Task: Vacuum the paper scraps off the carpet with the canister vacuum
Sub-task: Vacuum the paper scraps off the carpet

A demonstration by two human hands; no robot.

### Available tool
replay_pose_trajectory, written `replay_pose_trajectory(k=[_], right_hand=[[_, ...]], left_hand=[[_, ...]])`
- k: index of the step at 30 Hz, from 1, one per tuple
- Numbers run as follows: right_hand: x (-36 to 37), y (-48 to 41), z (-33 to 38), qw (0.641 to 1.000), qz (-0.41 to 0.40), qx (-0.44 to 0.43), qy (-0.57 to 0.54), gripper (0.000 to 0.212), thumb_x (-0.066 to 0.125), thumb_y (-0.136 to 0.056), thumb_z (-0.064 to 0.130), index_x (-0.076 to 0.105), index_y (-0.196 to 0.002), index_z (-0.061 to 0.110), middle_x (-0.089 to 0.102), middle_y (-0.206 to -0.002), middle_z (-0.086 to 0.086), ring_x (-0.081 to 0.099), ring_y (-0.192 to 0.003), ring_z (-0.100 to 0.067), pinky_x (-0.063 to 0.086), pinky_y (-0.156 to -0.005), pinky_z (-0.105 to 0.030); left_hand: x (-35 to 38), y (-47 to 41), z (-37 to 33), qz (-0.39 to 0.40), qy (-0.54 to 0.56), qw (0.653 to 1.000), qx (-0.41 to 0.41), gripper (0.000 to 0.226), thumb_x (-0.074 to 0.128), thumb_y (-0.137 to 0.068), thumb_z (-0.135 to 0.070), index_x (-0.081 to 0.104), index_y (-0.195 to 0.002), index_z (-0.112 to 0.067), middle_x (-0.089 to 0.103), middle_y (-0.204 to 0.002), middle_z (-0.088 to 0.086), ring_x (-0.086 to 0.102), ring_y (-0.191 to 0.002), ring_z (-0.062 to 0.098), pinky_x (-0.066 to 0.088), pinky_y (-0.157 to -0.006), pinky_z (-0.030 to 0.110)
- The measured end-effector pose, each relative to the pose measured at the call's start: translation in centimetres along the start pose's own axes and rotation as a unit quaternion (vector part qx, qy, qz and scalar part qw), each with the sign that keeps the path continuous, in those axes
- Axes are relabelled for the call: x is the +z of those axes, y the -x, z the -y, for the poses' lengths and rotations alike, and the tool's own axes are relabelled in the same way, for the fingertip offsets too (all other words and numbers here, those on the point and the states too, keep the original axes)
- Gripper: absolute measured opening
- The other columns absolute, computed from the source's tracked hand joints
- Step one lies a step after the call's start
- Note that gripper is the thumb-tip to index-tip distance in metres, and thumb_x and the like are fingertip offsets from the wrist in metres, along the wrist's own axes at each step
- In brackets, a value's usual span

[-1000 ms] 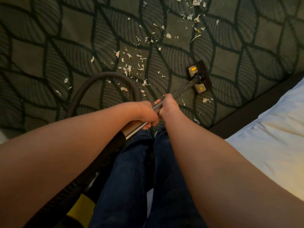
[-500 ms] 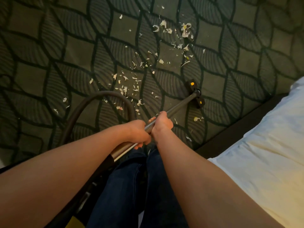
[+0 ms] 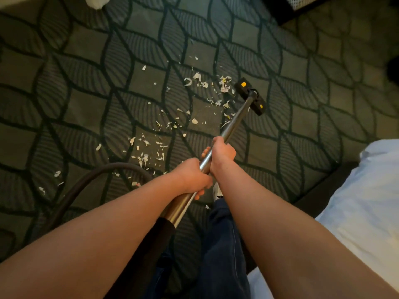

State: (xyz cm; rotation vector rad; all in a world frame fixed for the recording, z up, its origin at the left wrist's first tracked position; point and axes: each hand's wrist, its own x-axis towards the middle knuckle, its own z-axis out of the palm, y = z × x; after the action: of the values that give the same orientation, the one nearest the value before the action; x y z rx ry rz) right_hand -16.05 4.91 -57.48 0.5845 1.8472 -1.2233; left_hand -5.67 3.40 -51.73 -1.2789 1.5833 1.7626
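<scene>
Both fists are closed round the wand [image 3: 234,121]: the left hand [image 3: 194,180] grips it lower down, near where the steel meets the black cuff, and the right hand [image 3: 222,152] clamps it just above, the two almost touching. From there the wand slants up and to the right to the black floor head [image 3: 243,88], which has two yellow marks and sits flat on the carpet [image 3: 86,104]. Paper scraps [image 3: 224,85] lie strewn to the left of the head, with the thickest clump just beside its far end and a looser trail running down toward the hands. A few stray bits lie farther left, near the dark hose [image 3: 97,175] that arcs across the floor. Below the arms are dark jeans [image 3: 222,244], and a white bed [image 3: 367,201] fills the lower right.
</scene>
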Motion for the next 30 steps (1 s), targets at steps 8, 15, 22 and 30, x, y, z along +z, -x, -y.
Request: replay_pose_trajectory(k=[8,15,22,30], right_hand=[[0.7,-11.2,11.0,0.994,0.058,-0.043,0.08,0.01,0.053,-0.098,0.016,0.056,-0.104,0.008,0.053,-0.067,-0.008,0.049,-0.05,-0.016,0.045,-0.043,-0.026],[1.9,-22.4,19.6,0.981,0.1,-0.074,0.151,0.012,0.054,-0.096,0.016,0.056,-0.105,0.009,0.051,-0.064,-0.008,0.047,-0.045,-0.017,0.042,-0.04,-0.024],[4.0,-28.9,23.7,0.961,0.146,-0.096,0.214,0.005,0.054,-0.095,0.012,0.056,-0.1,0.01,0.051,-0.065,-0.008,0.048,-0.049,-0.017,0.045,-0.043,-0.027],[4.7,-31.9,23.3,0.948,0.182,-0.051,0.255,0.011,0.052,-0.097,0.01,0.051,-0.108,0.008,0.054,-0.069,-0.012,0.051,-0.05,-0.018,0.047,-0.042,-0.025]], left_hand=[[2.1,-11.2,-9.7,-0.074,0.12,0.99,0.012,0.025,0.065,-0.086,-0.007,0.05,-0.102,-0.019,0.063,-0.084,0.006,0.059,-0.06,0.013,0.053,-0.054,0.024],[3.8,-22.3,-18.3,-0.109,0.234,0.966,0.01,0.02,0.065,-0.086,-0.009,0.052,-0.099,-0.018,0.063,-0.073,0.005,0.059,-0.054,0.014,0.051,-0.051,0.027],[3.8,-29.4,-22.1,-0.132,0.302,0.944,0.007,0.021,0.066,-0.086,-0.011,0.051,-0.101,-0.015,0.062,-0.072,0.006,0.058,-0.052,0.015,0.052,-0.052,0.03],[4.1,-32.3,-22.0,-0.12,0.356,0.927,-0.019,0.015,0.063,-0.089,-0.009,0.052,-0.098,-0.012,0.059,-0.069,0.006,0.056,-0.051,0.015,0.051,-0.05,0.028]])
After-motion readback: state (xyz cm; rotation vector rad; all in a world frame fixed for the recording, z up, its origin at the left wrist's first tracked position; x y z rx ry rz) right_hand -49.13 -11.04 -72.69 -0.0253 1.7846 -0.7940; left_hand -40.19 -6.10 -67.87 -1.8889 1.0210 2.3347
